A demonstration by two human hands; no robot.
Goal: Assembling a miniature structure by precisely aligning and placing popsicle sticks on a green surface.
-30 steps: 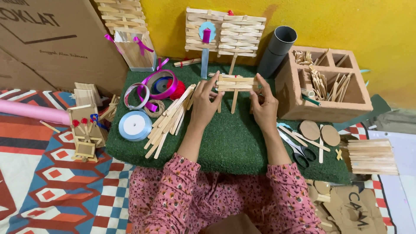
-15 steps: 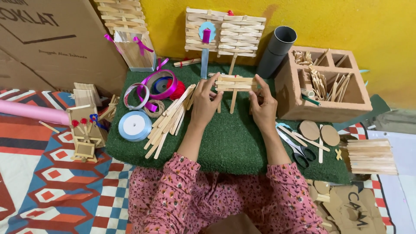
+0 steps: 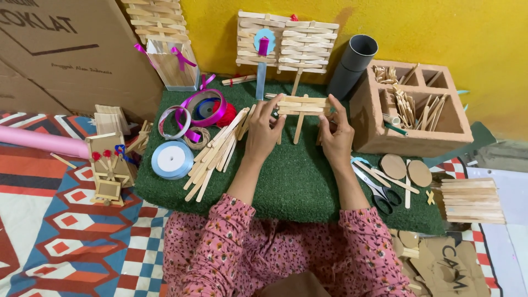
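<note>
One head-worn camera looks steeply down, from close above, onto the green mat (image 3: 297,181) against the yellow wall (image 3: 440,33).

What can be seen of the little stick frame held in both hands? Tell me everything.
The stick frame is a small panel of pale flat wooden craft sticks laid crosswise, carried on upright stick legs whose feet meet the green mat. It stands upright near the mat's middle. The left hand pinches its left end and the right hand its right end. How the sticks are joined cannot be seen.
</note>
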